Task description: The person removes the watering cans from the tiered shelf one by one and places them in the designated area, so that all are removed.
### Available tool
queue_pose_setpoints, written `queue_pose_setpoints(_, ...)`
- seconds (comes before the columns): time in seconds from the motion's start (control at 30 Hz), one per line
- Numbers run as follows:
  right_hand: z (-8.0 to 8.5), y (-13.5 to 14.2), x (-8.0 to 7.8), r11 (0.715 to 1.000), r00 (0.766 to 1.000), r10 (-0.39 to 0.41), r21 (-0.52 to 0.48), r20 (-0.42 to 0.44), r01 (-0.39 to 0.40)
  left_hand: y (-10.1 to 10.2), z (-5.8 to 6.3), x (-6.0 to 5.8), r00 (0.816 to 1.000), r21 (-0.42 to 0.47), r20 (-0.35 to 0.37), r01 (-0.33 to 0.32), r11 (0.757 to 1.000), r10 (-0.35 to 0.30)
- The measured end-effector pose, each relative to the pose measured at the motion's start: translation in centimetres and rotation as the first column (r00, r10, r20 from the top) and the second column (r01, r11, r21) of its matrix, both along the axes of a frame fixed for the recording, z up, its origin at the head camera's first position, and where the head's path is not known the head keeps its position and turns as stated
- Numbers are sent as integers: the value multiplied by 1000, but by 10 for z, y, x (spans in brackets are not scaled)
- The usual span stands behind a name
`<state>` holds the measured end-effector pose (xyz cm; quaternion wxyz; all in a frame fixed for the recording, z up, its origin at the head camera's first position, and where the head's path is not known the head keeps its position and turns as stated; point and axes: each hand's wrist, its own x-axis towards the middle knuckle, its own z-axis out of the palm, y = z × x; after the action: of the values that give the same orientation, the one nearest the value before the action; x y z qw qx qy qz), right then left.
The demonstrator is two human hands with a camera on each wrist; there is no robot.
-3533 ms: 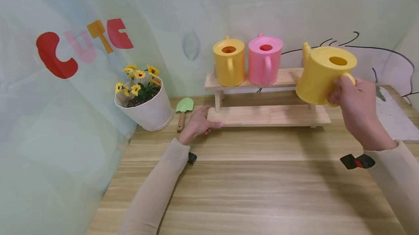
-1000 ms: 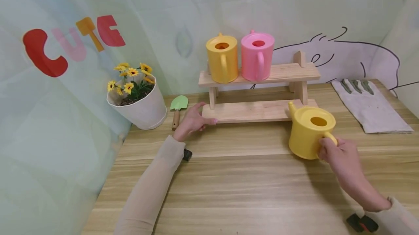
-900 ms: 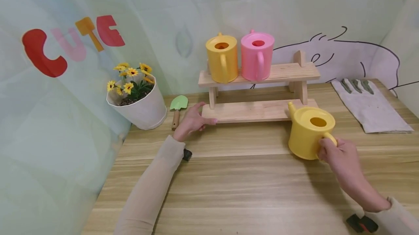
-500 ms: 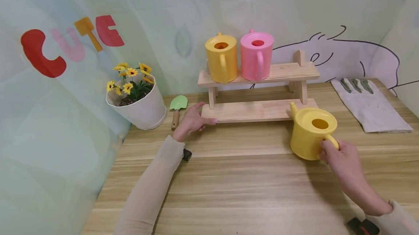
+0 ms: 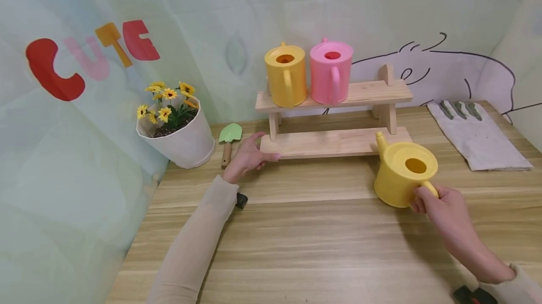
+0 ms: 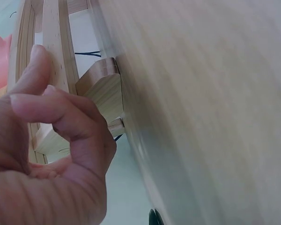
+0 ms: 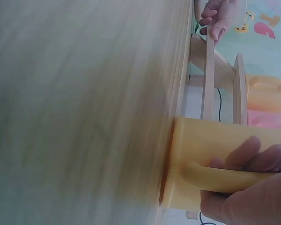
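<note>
My right hand (image 5: 444, 210) grips the handle of a light yellow watering can (image 5: 398, 177), in front of the right end of a two-tier wooden shelf (image 5: 326, 144). In the right wrist view, the fingers and thumb wrap that handle (image 7: 225, 179), and the can's base is right at the tabletop. The spout points toward the shelf, and the top leans a little to the right. My left hand (image 5: 250, 156) holds the left end of the lower plank, thumb along its front edge. In the left wrist view its other fingers (image 6: 79, 117) are curled beside the plank.
On the upper tier stand an orange-yellow watering can (image 5: 285, 78) and a pink watering can (image 5: 331, 76). Left of the shelf are a green trowel (image 5: 230, 133) and a white pot (image 5: 186, 141) of yellow flowers. Grey gloves (image 5: 478, 139) lie at the right.
The light yellow can has come down from beside the upper tier to the tabletop, nearer me. Within the last second its top has leaned slightly rightward. My left hand stays at the shelf.
</note>
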<state>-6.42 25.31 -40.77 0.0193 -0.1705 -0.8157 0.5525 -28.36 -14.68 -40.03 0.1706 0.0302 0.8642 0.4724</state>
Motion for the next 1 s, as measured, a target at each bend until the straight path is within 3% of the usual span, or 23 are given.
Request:
queue_pose_setpoints(0.43,-1,5,-1,998,997,36,40,63,-38,0,1,1,1000,11,1,-2,1000,2)
queue_pose_setpoints(0.73,-2,11,3,994,994,9,109,113,-21,1,1,1,1000,-9,-1,-1,1000,1)
queue_pose_setpoints(1.0,0,11,10,991,998,-27,132,61,18,0,0,0,1000,-14,-5,-1,1000,1)
